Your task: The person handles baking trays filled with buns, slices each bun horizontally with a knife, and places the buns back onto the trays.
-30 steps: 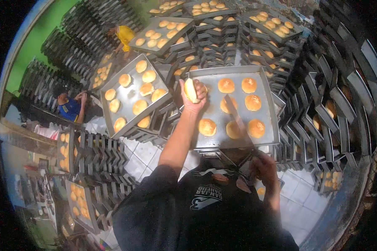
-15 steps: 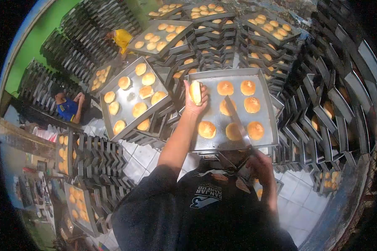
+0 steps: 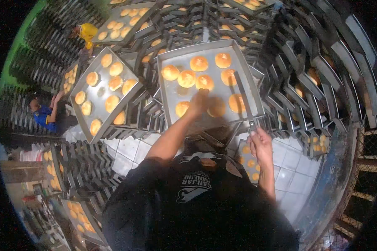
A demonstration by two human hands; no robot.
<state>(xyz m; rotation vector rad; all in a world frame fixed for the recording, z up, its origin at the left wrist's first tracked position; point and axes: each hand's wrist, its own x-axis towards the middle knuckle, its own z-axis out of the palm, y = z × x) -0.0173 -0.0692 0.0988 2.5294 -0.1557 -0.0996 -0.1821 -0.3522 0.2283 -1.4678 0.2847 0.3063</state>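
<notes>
A metal tray (image 3: 255,94) in front of me holds several round golden buns. My left hand (image 3: 199,102) is over the tray, blurred by motion, with its fingertips at the lower edge of a bun (image 3: 204,82); whether it grips anything is unclear. Left of that bun lie two more buns close together, the nearer one (image 3: 186,78) beside it. At the tray's near right corner, my right hand (image 3: 262,144) is closed round the handle of a long knife (image 3: 243,97). The blade points away from me, above the buns on the right side.
Left of the tray stands another tray (image 3: 83,121) of buns, tilted on a stack. Stacked trays (image 3: 310,71) rise on the right and behind. A person in blue (image 3: 44,117) and a person in yellow (image 3: 88,32) are at the far left. White floor tiles (image 3: 291,161) show below.
My left hand has let go of the upright bun and moved down over the tray. More buns now show on the tray's left side. The knife is farther right. The whole view has shifted.
</notes>
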